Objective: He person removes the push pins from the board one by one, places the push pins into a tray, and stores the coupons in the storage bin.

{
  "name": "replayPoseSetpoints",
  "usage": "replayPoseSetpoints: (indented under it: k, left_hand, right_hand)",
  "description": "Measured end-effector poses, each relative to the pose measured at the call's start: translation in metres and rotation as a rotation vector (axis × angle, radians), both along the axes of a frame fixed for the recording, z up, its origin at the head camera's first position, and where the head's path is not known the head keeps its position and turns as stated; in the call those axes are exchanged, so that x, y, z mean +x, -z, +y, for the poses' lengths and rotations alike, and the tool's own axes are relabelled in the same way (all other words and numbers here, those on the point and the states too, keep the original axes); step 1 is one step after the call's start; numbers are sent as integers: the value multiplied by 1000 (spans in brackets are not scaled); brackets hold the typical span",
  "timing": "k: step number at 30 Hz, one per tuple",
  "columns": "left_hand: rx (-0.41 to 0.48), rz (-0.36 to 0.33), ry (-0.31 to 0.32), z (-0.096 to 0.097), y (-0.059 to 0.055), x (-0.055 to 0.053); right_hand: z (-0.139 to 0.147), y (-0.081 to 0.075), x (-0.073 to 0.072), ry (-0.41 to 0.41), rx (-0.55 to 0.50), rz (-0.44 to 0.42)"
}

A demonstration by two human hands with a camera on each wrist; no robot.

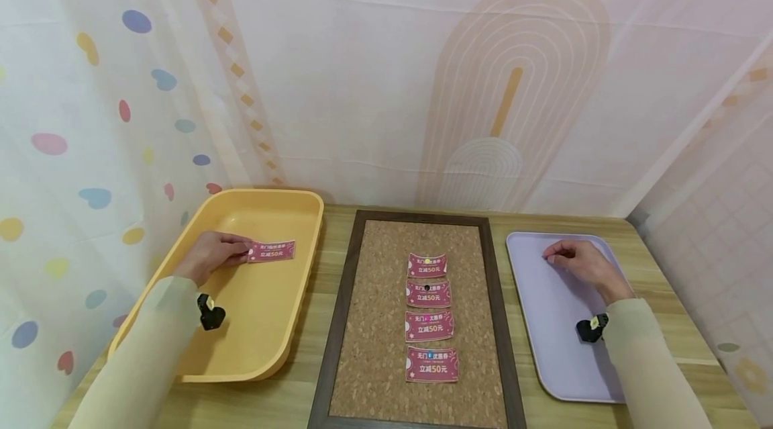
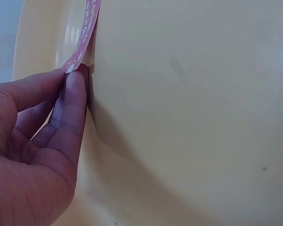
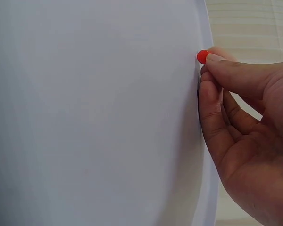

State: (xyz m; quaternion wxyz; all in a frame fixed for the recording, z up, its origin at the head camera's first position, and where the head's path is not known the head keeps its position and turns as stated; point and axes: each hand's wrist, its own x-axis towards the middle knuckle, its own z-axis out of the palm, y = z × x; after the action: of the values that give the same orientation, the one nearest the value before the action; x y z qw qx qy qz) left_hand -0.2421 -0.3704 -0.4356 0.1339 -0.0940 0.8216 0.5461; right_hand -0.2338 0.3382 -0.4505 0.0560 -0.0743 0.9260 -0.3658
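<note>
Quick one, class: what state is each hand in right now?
Left hand: closed, pinching a pink rectangular paper coupon by its end.
Right hand: closed, pinching a small round red object, probably a pin.

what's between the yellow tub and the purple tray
In the head view, a framed cork board with four pinned coupons lies between them, on the wooden table.

Head view evenly lit, edges stretched. Wrist views dimmer: soft shadows cast across yellow tray (image 2: 193,122) and lilac tray (image 3: 108,117); glare caught at left-wrist view's right edge; coupon (image 2: 83,40) lettering blurred.
</note>
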Motion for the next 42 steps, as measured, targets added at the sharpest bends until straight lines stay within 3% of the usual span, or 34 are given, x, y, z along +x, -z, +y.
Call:
replayPoseSetpoints:
  k: [11,21,25,35,42]
  left_hand:
    - [41,-3,39,0,-7,3]
    - [-153,118,139,8,-25,8]
    - [-191,174,119,20,-40,10]
    - [-166,368,69,67,-73,24]
    - [-105,434,19,108,-88,36]
  right_hand:
    - [4,-4,3,-35,36,34]
    - [9,-20,9,-54,-11,38]
    - [4,-30,10,-56,-40,70]
    - [-19,-48,21,-4,-40,212]
    - [-40,-57,30,26,-44,285]
